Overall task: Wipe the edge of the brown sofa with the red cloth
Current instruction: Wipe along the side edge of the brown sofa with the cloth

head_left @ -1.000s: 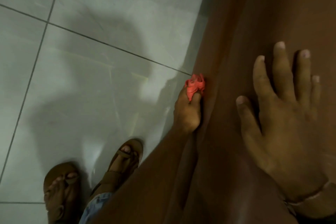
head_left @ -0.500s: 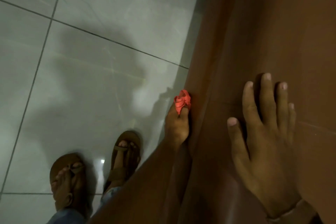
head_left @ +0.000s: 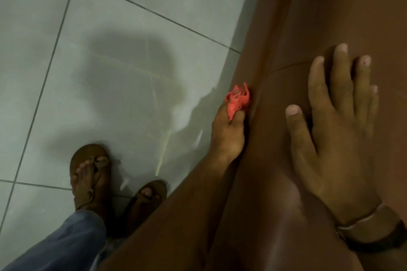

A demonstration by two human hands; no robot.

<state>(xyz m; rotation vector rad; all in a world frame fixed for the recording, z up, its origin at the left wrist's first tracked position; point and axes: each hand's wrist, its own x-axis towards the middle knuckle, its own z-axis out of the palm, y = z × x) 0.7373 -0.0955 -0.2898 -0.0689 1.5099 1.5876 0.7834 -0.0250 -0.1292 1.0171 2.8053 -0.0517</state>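
The brown sofa [head_left: 330,17] fills the right side of the view, its smooth edge running from top to bottom beside the floor. My left hand [head_left: 228,134] grips a crumpled red cloth [head_left: 239,100] and presses it against the sofa's outer edge. Only the bunched end of the cloth sticks out above my fingers. My right hand [head_left: 334,138] lies flat on top of the sofa, fingers spread, holding nothing. A band sits on that wrist.
Grey floor tiles [head_left: 110,61] with dark grout lines lie left of the sofa. My two feet in brown sandals [head_left: 92,174] stand on the tiles close to the sofa's edge, with a blue trouser leg [head_left: 66,242] at the bottom left.
My left hand with the red cloth slid back along the sofa edge toward me, then stayed low on it. My right hand shifted along the top with it. My feet stepped.
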